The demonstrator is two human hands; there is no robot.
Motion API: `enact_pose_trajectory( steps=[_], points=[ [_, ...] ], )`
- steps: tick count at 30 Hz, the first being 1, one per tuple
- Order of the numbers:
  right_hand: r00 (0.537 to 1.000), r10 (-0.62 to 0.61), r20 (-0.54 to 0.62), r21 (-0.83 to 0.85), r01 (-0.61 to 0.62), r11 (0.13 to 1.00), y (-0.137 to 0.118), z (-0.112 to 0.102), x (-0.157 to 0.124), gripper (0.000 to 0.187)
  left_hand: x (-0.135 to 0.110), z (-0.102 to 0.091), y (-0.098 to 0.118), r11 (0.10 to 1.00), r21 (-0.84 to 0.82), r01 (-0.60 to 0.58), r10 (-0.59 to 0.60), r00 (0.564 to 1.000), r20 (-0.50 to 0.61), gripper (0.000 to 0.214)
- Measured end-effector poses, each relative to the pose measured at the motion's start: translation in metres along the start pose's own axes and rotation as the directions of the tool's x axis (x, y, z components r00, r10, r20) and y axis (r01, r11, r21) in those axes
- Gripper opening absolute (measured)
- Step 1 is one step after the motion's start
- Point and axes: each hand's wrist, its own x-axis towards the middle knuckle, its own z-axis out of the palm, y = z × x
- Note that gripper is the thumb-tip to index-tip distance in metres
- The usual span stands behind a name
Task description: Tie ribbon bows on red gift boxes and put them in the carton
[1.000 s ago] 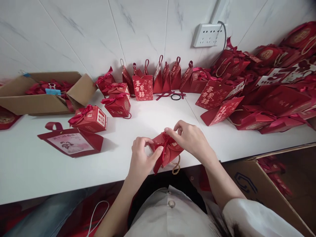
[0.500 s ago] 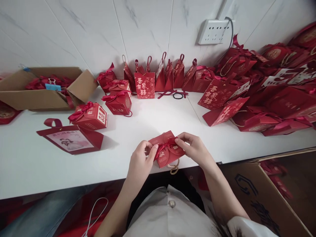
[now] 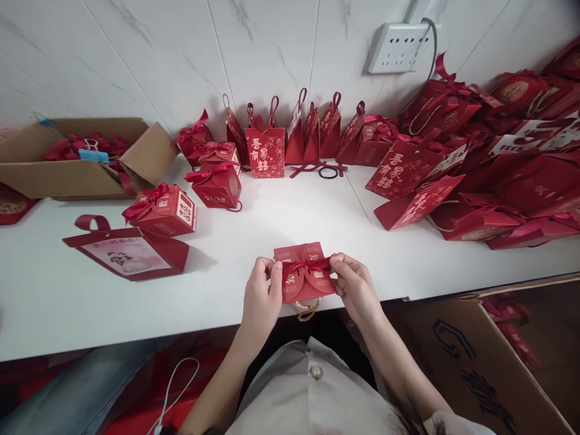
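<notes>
Cardboard carton [image 3: 54, 180]: blue binder clip [image 3: 93, 156] on its near wall
Left hand [image 3: 263, 296]: thumb and fingers pinching 1 end of the red ribbon [image 3: 318, 264]
Red gift box [image 3: 312, 284]: between the 2 hands, near the table's [image 3: 222, 248] front edge
Right hand [image 3: 356, 287]: pinching the ribbon's other end

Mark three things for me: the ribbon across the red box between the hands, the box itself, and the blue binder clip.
Ribbon [image 3: 306, 266], head view: on its middle.
Red box [image 3: 305, 286], head view: on its top, near side.
Blue binder clip [image 3: 93, 156], head view: on its blue body.
</notes>
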Motion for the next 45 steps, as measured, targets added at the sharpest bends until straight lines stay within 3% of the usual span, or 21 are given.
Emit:
enact_pose_trajectory(
  steps=[8,10,12,16,20,22,28,31,33,35,37,39,42,45],
  points=[
    [0.996,0.017,-0.082,0.069,-0.011,0.998,0.011,0.002,0.004,0.038,0.001,0.002,-0.001,1.000,0.021,0.023,-0.023,0.999,-0.027,0.025],
    [0.998,0.048,-0.038,0.043,-0.046,0.998,0.010,-0.002,0.007,0.041,0.004,0.000,-0.001,0.999,0.004,0.034,-0.034,0.999,-0.004,0.026],
    [0.996,0.064,0.061,-0.046,-0.061,0.997,0.006,-0.009,0.009,0.040,0.008,-0.004,-0.002,0.998,-0.041,0.046,-0.044,0.998,0.048,0.027],
    [0.981,0.012,0.195,-0.159,0.020,0.987,-0.003,-0.029,0.010,0.036,0.014,-0.018,-0.006,0.984,-0.149,0.097,-0.070,0.982,0.174,0.030],
    [0.971,0.006,0.241,-0.282,0.064,0.957,-0.004,-0.033,0.009,0.036,0.016,-0.030,-0.009,0.974,-0.149,0.168,-0.096,0.912,0.399,0.038],
    [0.966,-0.001,0.257,-0.354,0.095,0.930,-0.004,-0.030,0.009,0.032,0.015,-0.035,-0.008,0.975,-0.149,0.165,-0.081,0.888,0.453,0.038],
    [0.971,-0.031,0.236,-0.407,0.127,0.905,-0.005,-0.028,0.005,0.033,-0.001,-0.052,0.010,1.000,-0.005,0.012,-0.007,0.862,0.507,0.033],
    [0.965,-0.161,0.209,-0.427,0.238,0.873,-0.002,-0.032,0.005,0.024,-0.008,-0.055,0.021,0.979,0.131,-0.156,0.077,0.878,0.472,0.028],
    [0.935,-0.310,0.170,-0.474,0.354,0.806,0.001,-0.033,0.009,0.030,-0.009,-0.054,0.025,0.914,0.203,-0.351,0.221,0.851,0.476,0.023],
    [0.885,-0.431,0.177,-0.544,0.453,0.707,0.003,-0.033,0.015,0.041,-0.006,-0.050,0.028,0.794,0.250,-0.554,0.375,0.770,0.517,0.020],
    [0.832,-0.493,0.253,-0.614,0.532,0.583,0.003,-0.031,0.020,0.026,-0.001,-0.047,0.029,0.670,0.278,-0.688,0.470,0.683,0.559,0.017],
    [0.771,-0.543,0.332,-0.649,0.604,0.461,0.001,-0.029,0.022,0.008,0.004,-0.045,0.031,0.610,0.273,-0.744,0.505,0.630,0.590,0.016],
    [0.664,-0.636,0.393,-0.683,0.674,0.281,-0.003,-0.028,0.016,0.006,0.011,-0.041,0.032,0.636,0.185,-0.749,0.507,0.587,0.631,0.016],
    [0.560,-0.683,0.468,-0.707,0.702,0.090,-0.007,-0.028,0.005,0.009,0.017,-0.035,0.030,0.687,0.159,-0.709,0.516,0.631,0.579,0.023]
  ],
)
